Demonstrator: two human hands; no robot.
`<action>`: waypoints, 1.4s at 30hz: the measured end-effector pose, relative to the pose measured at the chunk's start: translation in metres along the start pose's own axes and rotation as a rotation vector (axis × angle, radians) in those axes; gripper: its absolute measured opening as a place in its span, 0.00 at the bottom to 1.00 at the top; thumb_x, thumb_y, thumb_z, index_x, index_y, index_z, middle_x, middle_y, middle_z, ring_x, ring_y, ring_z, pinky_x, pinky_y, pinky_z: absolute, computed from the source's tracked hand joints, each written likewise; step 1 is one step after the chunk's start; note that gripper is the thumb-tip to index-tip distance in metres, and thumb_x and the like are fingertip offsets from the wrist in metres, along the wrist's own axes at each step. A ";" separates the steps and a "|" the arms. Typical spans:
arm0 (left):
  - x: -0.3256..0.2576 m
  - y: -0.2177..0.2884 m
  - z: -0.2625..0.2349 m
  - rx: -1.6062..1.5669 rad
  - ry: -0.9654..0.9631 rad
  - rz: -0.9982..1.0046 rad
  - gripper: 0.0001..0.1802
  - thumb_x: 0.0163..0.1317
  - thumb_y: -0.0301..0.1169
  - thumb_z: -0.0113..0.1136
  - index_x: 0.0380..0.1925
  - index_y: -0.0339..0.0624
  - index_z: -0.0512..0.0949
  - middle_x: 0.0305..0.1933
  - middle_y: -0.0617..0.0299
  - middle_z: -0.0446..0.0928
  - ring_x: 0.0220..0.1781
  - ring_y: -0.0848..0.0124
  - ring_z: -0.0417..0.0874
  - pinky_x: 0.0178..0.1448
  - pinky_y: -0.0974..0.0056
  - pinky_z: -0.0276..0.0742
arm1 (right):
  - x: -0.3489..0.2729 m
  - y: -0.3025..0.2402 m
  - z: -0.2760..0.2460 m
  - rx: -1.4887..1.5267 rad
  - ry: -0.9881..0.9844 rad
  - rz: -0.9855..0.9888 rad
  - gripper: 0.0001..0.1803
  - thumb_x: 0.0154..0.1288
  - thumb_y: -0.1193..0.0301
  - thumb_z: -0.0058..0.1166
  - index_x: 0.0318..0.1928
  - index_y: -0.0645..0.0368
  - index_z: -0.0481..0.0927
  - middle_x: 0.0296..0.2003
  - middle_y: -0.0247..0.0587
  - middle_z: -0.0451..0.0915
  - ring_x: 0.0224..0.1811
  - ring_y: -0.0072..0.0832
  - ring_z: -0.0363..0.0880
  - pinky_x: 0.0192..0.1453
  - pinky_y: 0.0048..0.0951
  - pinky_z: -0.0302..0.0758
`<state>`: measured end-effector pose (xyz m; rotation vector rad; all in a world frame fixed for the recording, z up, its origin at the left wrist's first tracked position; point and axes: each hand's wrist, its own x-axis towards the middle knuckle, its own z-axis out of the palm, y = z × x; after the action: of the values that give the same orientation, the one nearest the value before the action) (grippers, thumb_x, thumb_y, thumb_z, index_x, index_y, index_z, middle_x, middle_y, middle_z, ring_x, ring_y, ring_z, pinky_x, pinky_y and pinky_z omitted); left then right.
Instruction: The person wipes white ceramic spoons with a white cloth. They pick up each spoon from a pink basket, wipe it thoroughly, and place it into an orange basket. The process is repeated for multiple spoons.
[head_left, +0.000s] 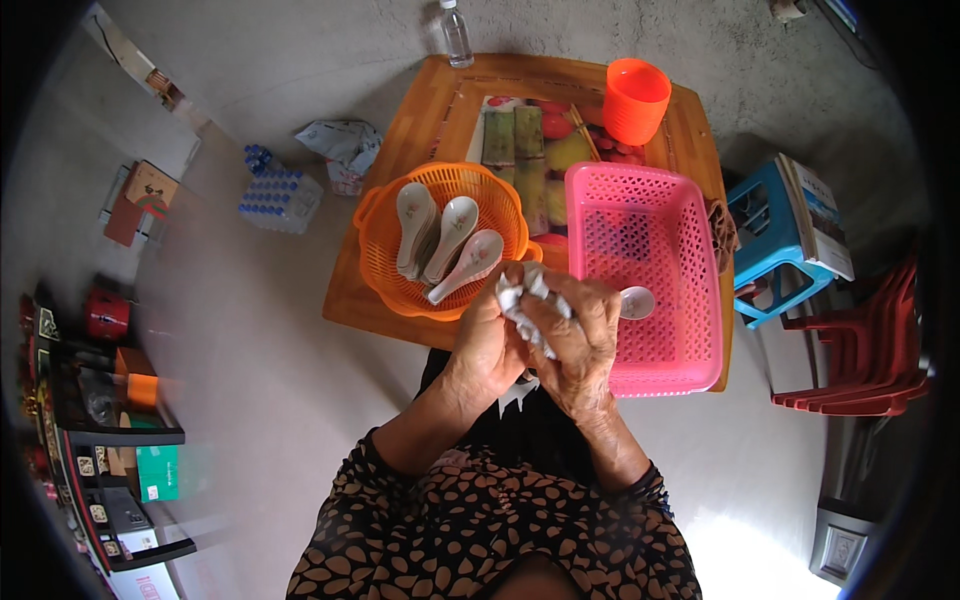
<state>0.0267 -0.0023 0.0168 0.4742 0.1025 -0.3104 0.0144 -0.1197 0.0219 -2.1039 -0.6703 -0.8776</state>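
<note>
Spoon (634, 301), white ceramic, sits in right hand (580, 340), fist closed round its handle, bowl poking out right over pink basket (690, 250). Left hand (488, 345) presses crumpled white cloth (525, 305) against it. Orange basket (385, 250) with three more spoons (445, 245) lies just up-left.

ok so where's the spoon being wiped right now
In the head view, the spoon pokes out right of the right hand, over the pink basket.

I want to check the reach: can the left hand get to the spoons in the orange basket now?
Probably yes. The spoons lie uncovered in the orange basket, close ahead of the left hand. But that hand is now busy holding the white cloth.
</note>
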 end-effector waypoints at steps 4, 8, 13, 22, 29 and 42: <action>-0.001 0.002 0.006 -0.016 0.105 0.032 0.11 0.65 0.41 0.52 0.38 0.47 0.71 0.33 0.68 0.74 0.36 0.75 0.78 0.41 0.67 0.77 | -0.016 -0.006 0.000 0.134 0.014 0.049 0.21 0.39 0.79 0.64 0.41 0.57 0.80 0.48 0.41 0.72 0.47 0.36 0.71 0.49 0.34 0.70; -0.004 0.008 0.005 -0.068 0.083 0.036 0.12 0.63 0.40 0.54 0.39 0.45 0.71 0.35 0.65 0.76 0.38 0.73 0.79 0.42 0.65 0.78 | -0.030 -0.011 0.005 0.338 0.116 0.278 0.18 0.47 0.79 0.63 0.41 0.59 0.77 0.45 0.44 0.74 0.44 0.34 0.75 0.45 0.30 0.74; -0.006 0.019 0.025 -0.007 0.103 0.142 0.12 0.62 0.37 0.56 0.40 0.42 0.71 0.35 0.62 0.76 0.36 0.71 0.80 0.40 0.62 0.80 | -0.050 -0.010 0.002 0.753 -0.075 0.711 0.23 0.50 0.77 0.61 0.48 0.64 0.71 0.38 0.43 0.75 0.38 0.28 0.76 0.42 0.28 0.74; -0.007 0.011 0.021 0.577 0.117 0.473 0.22 0.63 0.36 0.57 0.54 0.40 0.67 0.46 0.64 0.71 0.43 0.78 0.73 0.48 0.72 0.71 | -0.030 -0.022 0.008 0.089 -0.091 0.217 0.23 0.45 0.80 0.61 0.46 0.62 0.75 0.38 0.44 0.74 0.35 0.34 0.76 0.36 0.32 0.75; -0.011 0.035 -0.008 0.176 -0.125 0.114 0.26 0.68 0.46 0.45 0.58 0.40 0.63 0.52 0.59 0.72 0.56 0.70 0.73 0.57 0.65 0.72 | -0.005 -0.013 -0.019 0.835 0.068 0.497 0.21 0.44 0.83 0.57 0.44 0.63 0.78 0.37 0.44 0.76 0.36 0.32 0.77 0.39 0.25 0.75; -0.014 0.022 0.015 0.260 -0.080 0.152 0.27 0.69 0.48 0.41 0.57 0.38 0.63 0.54 0.59 0.68 0.58 0.71 0.70 0.61 0.63 0.69 | 0.024 -0.013 -0.004 0.070 -0.265 0.031 0.27 0.42 0.72 0.61 0.48 0.63 0.76 0.55 0.42 0.65 0.46 0.40 0.66 0.48 0.37 0.70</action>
<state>0.0206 0.0127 0.0422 0.7230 -0.0529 -0.1932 0.0188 -0.1106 0.0475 -2.1807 -0.7897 -0.5544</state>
